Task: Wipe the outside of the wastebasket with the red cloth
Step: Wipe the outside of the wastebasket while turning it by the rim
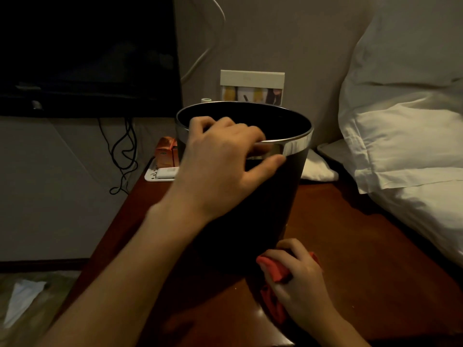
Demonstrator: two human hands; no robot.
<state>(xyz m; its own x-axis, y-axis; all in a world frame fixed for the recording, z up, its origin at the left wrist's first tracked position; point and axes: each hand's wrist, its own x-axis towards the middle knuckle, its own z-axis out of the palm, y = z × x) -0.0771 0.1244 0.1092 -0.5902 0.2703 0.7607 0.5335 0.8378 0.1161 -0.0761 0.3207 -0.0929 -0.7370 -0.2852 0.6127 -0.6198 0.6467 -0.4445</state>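
- Head view, far left at about nine o'clock: a dark screen [87, 53] hangs on the wall; black cables [125, 151] dangle beneath it; pale crumpled plastic [22, 299] lies on the floor at seven o'clock
- Left of centre, at the table's back edge: a white tray [160, 175] carries orange packets [166, 151], just beside the wastebasket
- Centre: the wastebasket [275, 204], black with a shiny metal band at its rim, stands upright on the reddish wooden table [363, 259]; behind it at twelve o'clock a small card stand [251, 87] leans by the wall
- The left hand [220, 169] grips the rim at the near side; fingers curl over the top edge into the opening, thumb pressed on the outside just under the band
- Lower centre-right, at five o'clock: the right hand [298, 281] clutches the bunched red cloth [274, 271]; fingers curl round it, holding it against the basket's lower outer wall near the base
- Right, at three o'clock: white pillows [406, 136] are stacked beside the table; a small folded white towel [318, 169] lies between them and the basket
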